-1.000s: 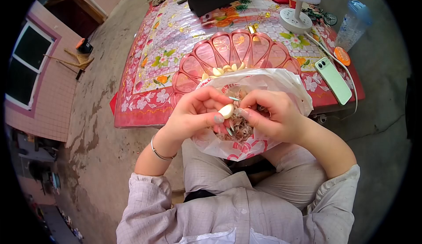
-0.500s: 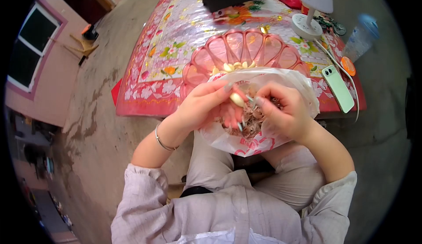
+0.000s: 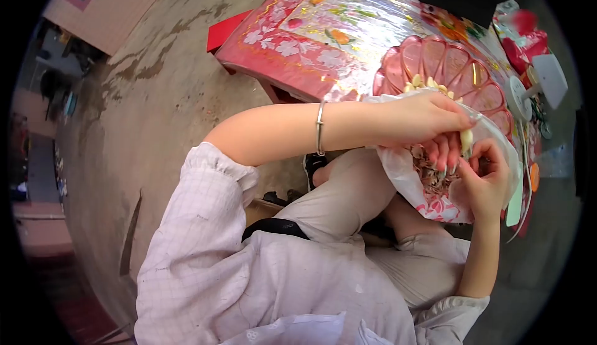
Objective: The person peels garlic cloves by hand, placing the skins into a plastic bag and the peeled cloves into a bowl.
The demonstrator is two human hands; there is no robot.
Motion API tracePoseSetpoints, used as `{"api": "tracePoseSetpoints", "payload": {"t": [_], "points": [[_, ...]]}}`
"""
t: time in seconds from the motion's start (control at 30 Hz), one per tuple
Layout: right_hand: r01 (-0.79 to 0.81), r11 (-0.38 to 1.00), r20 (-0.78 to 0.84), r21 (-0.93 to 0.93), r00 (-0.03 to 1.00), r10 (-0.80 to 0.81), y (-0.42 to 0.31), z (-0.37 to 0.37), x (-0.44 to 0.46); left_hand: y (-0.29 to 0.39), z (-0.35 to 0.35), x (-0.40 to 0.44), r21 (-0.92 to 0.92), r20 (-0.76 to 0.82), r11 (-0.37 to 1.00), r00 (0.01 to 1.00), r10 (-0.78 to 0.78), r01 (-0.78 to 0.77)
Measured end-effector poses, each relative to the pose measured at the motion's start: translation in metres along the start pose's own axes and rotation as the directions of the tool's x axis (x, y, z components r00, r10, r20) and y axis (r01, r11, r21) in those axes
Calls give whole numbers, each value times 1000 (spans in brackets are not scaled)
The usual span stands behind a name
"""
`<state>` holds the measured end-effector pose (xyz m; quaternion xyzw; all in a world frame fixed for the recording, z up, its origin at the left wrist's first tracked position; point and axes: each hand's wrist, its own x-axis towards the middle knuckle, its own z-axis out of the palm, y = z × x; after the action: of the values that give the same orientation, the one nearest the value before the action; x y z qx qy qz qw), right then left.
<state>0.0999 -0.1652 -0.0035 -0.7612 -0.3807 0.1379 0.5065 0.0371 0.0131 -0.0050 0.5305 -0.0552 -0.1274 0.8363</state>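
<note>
In the head view, the left hand (image 3: pixel 423 116) has its fingers pinched on a clove (image 3: pixel 466 141) over the bag (image 3: pixel 403 176) of peelings (image 3: pixel 434 182). The right hand (image 3: pixel 488 186) curls its fingers beside it (whether they grip skin, I cannot tell). Peeling seems underway, calling for a steady clove and light tug. The bag's rim partly blocks the dish (image 3: pixel 413 53) on the desk (image 3: pixel 273 46).

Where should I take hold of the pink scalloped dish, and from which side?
I'd pinch the dish by its far rim, coming from opposite the plastic bag. That scalloped edge is exposed; the bag hides the near edge, and garlic cloves lie close to it.
</note>
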Motion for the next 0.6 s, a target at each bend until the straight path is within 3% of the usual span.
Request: {"api": "tracePoseSetpoints", "payload": {"t": [0.07,0.23,0.3,0.53,0.6], "points": [[-97,990,-87,103,990,106,-1,8,0,-3,-1,0,-2,75,999,997,34,-34],[-25,999,-60,-22,998,23,17,2,-4,-4,1,-2,-50,37,998,998,49,-48],[-36,996,-49,87,998,40,24,-2,-4,-3,1,-2,-31,19,996,997,79,-78],[-108,986,-50,128,992,115,27,-12,-2,-2,-2,3,-74,10,994,997,75,-74],[-92,991,-65,97,993,98,20,-8,-2,-2,-2,3,-1,29,1000,999,27,-27]]}}
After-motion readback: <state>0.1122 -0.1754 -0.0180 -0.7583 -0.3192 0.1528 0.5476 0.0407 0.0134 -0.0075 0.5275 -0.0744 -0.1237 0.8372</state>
